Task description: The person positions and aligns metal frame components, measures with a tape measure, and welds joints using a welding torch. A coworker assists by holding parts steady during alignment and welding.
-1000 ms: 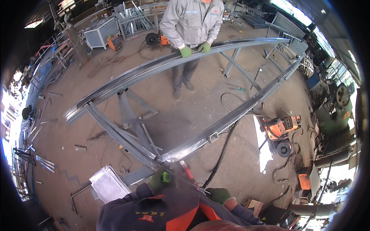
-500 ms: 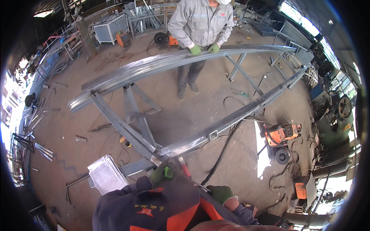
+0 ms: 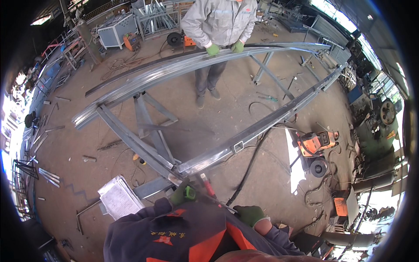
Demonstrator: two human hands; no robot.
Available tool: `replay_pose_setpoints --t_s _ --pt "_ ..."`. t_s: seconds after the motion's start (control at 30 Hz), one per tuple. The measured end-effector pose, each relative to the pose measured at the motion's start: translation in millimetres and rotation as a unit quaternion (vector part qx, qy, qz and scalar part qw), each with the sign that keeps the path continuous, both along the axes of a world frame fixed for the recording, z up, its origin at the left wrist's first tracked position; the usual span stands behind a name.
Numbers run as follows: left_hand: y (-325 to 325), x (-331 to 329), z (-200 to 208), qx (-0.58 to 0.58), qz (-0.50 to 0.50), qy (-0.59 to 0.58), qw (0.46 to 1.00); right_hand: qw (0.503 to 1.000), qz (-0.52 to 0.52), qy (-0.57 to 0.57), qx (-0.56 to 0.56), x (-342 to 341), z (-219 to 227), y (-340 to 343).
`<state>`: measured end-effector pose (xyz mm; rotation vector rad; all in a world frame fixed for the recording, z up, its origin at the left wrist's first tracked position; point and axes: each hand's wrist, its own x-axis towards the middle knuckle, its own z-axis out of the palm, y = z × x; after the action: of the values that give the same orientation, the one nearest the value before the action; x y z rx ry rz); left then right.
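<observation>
A large frame of grey steel tube (image 3: 244, 139) lies on stands, and its near corner (image 3: 174, 171) is just in front of me. My left hand (image 3: 183, 194), in a green glove, rests at that corner; its grip is hidden by my sleeve. My right hand (image 3: 248, 215), also in a green glove, holds a red-handled tool (image 3: 208, 187) that points at the corner. Across the frame a person in a grey jacket (image 3: 220, 19) has both green-gloved hands (image 3: 224, 48) on long curved steel beams (image 3: 174, 72).
An orange welding machine on wheels (image 3: 316, 144) stands to the right, and a black cable (image 3: 248, 168) runs from it under the frame. A stack of white sheets (image 3: 118, 198) lies at my left. Steel offcuts (image 3: 48, 174) litter the floor on the left, and racks and machines line the edges.
The view has shifted, so the frame and the other person now sit lower and larger in the picture. Both of my hands stay at the near corner, and the other person keeps hold of the beams.
</observation>
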<state>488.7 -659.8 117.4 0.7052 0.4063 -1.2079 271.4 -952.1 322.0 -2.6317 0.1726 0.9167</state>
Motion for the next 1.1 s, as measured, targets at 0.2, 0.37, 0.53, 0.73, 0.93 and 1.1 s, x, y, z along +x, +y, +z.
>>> replay_pose_setpoints --t_s 0.2,0.37,0.53,0.73,0.93,1.1 --pt "0 2 15 -0.047 0.044 0.082 0.995 1.0 -0.004 -0.021 0.011 8 5 5" --pt "2 1 16 -0.052 0.037 0.072 0.995 0.998 -0.021 -0.059 0.019 6 7 7" --pt "3 -12 -10 0.056 -0.01 -0.199 0.978 0.999 -0.037 -0.009 0.013 12 8 10" --pt "4 -12 17 -0.031 0.03 -0.028 0.999 0.999 -0.045 -0.021 0.021 15 7 11" --pt "7 -12 57 0.079 -0.05 -0.237 0.967 0.999 -0.051 0.01 0.009 12 -2 10" --pt "9 -13 54 0.136 -0.121 -0.465 0.867 0.998 -0.057 -0.017 0.015 6 -5 12"
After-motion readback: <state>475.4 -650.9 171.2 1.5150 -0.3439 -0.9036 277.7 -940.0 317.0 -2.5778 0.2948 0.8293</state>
